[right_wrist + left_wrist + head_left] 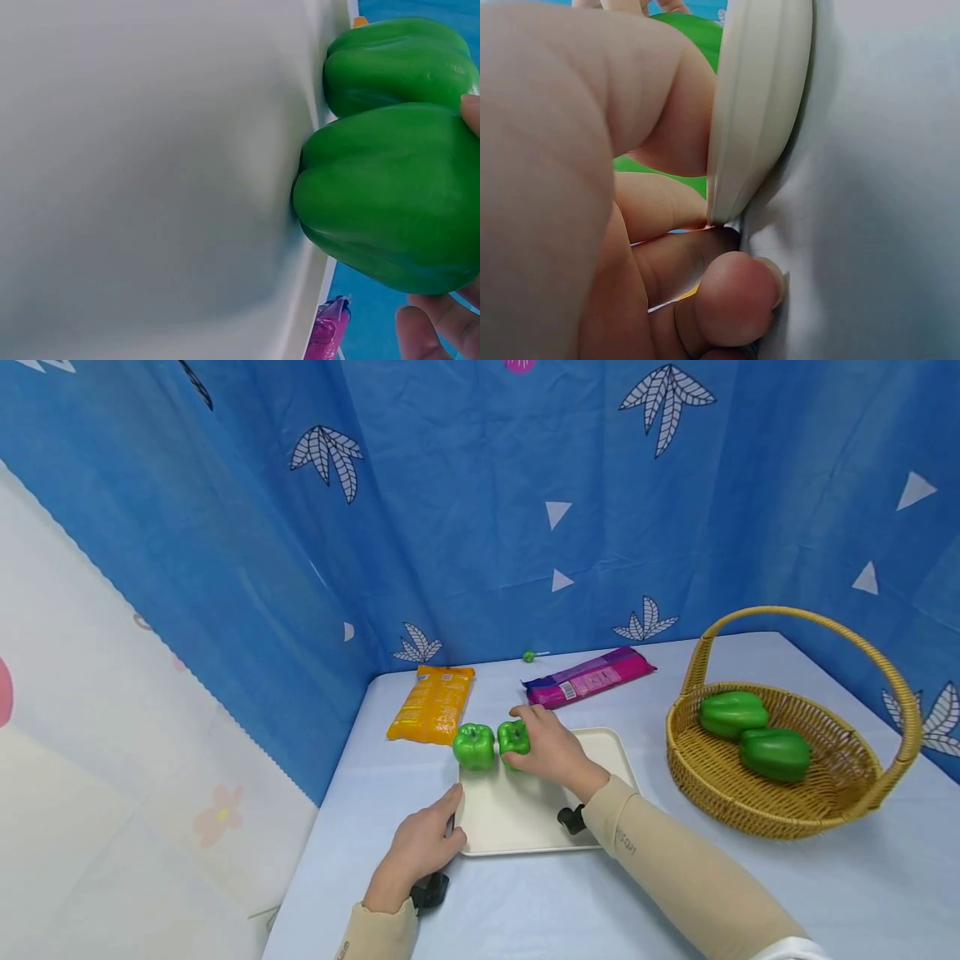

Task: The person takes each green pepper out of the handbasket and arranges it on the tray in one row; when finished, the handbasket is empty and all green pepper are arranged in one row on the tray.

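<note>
Blue curtains (pixel 465 552) with leaf and triangle prints hang behind a pale, slightly creased, cloth-covered tabletop (pixel 862 885). Middle of the tabletop has a cream tray (pixel 517 822), smooth, rounded corners, low raised rim. Right hand (pixel 553 745) has a glossy green pepper (pixel 513 739) gripped between thumb and fingers, at the tray's far rim; can't really tell if the tray is taking its weight. Another one, call it the corner pepper (pixel 474 747), is just as shiny and chunky and sits right beside it at the tray's far left corner. Left hand (pixel 422 837) is holding the tray's near left corner, thumb on the rim.

Container-wise, there's a honey-coloured wicker basket (pixel 757 827) by the tabletop's right edge, roundish weave, big hoop handle, with two basket peppers (pixel 775 754) lying on their sides in it. Toward the far left corner there's a crinkly orange packet (pixel 433 703), then a long purple-and-pink packet (pixel 592 678) lying slantwise near the far edge, plus a tiny green thing on a stick (pixel 528 656).

Left wrist cam gets you the tray's stepped outer wall and a fingertip resting on the cloth, both hidden from the head view. Right wrist cam shows the held pepper's lobes and grooves, overlapping its neighbour. Basket only shows up from the head.
</note>
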`<control>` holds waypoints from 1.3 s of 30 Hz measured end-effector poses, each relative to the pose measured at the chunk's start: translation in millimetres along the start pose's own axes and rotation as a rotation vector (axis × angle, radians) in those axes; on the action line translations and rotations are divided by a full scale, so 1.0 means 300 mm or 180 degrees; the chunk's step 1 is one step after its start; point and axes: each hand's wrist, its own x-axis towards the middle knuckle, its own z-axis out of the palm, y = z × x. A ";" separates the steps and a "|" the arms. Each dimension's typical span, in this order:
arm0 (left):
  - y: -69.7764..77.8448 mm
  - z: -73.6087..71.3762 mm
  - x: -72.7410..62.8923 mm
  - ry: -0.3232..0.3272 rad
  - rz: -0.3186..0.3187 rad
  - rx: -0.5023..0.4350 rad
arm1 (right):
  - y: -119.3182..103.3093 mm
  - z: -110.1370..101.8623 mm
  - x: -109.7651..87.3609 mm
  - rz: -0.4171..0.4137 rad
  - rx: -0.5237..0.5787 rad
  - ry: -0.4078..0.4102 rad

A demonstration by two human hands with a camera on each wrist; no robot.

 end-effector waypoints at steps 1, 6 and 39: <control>0.000 0.000 0.000 0.0003 0.0003 0.0002 | 0.001 0.000 0.000 0.0006 -0.0007 -0.0005; 0.001 -0.001 -0.002 -0.0001 -0.0004 -0.0023 | 0.003 -0.001 -0.003 0.0025 -0.0007 -0.0030; -0.001 -0.002 -0.002 -0.0059 -0.0018 0.0016 | 0.482 -0.625 -0.272 0.0623 -0.0925 0.0636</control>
